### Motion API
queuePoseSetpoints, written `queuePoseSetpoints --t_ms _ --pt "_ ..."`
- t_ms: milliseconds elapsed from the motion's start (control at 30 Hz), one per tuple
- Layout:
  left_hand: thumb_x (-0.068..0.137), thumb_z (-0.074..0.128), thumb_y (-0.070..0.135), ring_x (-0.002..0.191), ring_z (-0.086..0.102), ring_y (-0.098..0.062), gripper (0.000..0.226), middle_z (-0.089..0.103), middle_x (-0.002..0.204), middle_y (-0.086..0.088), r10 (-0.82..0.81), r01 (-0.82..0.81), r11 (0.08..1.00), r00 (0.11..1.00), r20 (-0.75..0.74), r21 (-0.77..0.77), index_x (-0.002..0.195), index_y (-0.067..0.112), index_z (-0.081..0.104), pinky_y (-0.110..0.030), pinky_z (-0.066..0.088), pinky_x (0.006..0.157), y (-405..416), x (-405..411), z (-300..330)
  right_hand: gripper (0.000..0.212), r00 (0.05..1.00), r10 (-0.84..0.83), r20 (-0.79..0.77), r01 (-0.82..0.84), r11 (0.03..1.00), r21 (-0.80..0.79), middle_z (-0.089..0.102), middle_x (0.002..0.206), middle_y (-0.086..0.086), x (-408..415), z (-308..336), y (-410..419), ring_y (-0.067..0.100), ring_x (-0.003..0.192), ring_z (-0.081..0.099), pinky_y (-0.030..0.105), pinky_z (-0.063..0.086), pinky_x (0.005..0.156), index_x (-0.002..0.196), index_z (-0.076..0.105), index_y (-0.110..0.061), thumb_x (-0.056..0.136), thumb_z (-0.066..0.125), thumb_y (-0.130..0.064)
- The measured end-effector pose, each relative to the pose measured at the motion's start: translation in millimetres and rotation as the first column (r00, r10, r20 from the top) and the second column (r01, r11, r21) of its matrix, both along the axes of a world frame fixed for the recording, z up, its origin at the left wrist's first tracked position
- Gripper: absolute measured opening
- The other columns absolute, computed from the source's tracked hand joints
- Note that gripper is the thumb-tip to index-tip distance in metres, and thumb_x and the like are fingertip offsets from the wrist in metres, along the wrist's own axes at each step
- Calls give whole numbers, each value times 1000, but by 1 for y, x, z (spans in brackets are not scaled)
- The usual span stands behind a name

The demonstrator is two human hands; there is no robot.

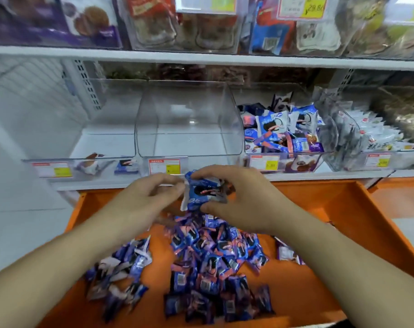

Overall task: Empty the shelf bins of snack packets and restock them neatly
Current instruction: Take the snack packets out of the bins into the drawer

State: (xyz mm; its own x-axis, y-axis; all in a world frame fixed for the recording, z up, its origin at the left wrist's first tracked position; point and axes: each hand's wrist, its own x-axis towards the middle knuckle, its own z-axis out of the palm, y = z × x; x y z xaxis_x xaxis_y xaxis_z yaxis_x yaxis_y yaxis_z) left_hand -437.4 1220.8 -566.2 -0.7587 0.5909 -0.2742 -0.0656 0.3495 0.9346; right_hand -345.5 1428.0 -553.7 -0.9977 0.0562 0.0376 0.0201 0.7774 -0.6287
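Both hands hold a small stack of blue snack packets (201,194) just below the shelf edge. My right hand (239,197) curls over the stack from the right, thumb underneath. My left hand (151,195) pinches its left side. Above them stands an empty clear bin (232,119). The clear bin to its left (101,162) holds only two or three packets at its front. To the right, another clear bin (260,153) is filled with blue packets. A heap of blue and pink packets (210,259) lies in the orange tray (357,223) under my arms.
At far right a bin of white packets (376,133) sits on the same white shelf (319,176). The upper shelf (201,56) carries bins of other snacks with price tags. Pale floor shows at left.
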Motion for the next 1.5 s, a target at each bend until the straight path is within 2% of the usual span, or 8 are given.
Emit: queuePoseSetpoints --t_ms 267,500,667,800,967,1067,1233,1500 --pt "98 68 29 89 74 -16 16 75 93 9 182 -251 961 894 -410 -120 112 33 64 -49 59 85 -100 -69 -7 63 976 128 176 -121 991 -50 67 135 -13 -29 -68 -97 6 113 62 26 54 95 150 45 -50 96 71 -33" --pt "100 63 32 94 66 4 21 70 109 21 185 -310 937 833 -522 -163 121 36 64 -29 54 80 -151 -119 15 74 955 179 234 -165 983 -81 36 163 -22 -84 -100 -166 -6 140 37 4 27 105 162 29 -43 99 69 -46" --pt "101 60 37 138 44 -4 48 44 155 20 -45 -256 884 787 -615 -392 148 39 50 -14 28 99 -181 -142 8 42 993 115 24 -111 987 -118 64 128 -23 -126 -57 -172 -4 112 60 15 48 92 138 61 -37 99 67 -22" --pt "102 53 50 156 10 -2 73 10 171 15 -224 -102 797 866 -447 -596 164 34 18 -14 8 117 -190 -151 -6 31 976 41 -213 -61 994 -91 70 107 -17 -202 -11 -174 2 97 66 15 52 78 115 69 -35 98 62 -11" --pt "103 49 54 157 0 -2 74 4 172 16 -273 -79 758 863 -426 -647 164 37 11 -22 3 124 -193 -158 -6 48 963 206 174 -239 950 202 62 136 -15 -297 -9 -171 12 120 60 37 51 104 135 63 -42 95 76 -20" --pt "103 51 53 156 4 -2 70 10 170 19 -263 -94 776 851 -454 -624 162 42 16 -26 7 126 -196 -160 -4 58 884 270 381 -398 863 311 53 152 -13 -322 -27 -173 15 135 52 29 44 99 140 62 -44 91 79 -17" --pt "102 51 55 157 1 -4 73 8 171 18 -268 -79 778 855 -444 -623 163 41 14 -29 8 127 -197 -162 -8 45 873 285 396 -446 795 411 62 108 -10 -328 -50 -169 17 100 58 29 47 83 129 69 -35 91 73 -12" --pt "103 50 53 156 11 -13 70 21 168 13 -266 -96 777 846 -462 -622 163 34 20 -35 19 126 -189 -161 -5 39 830 132 542 -379 846 374 74 103 0 -329 -38 -151 20 79 66 32 60 65 110 67 -41 83 87 -20"
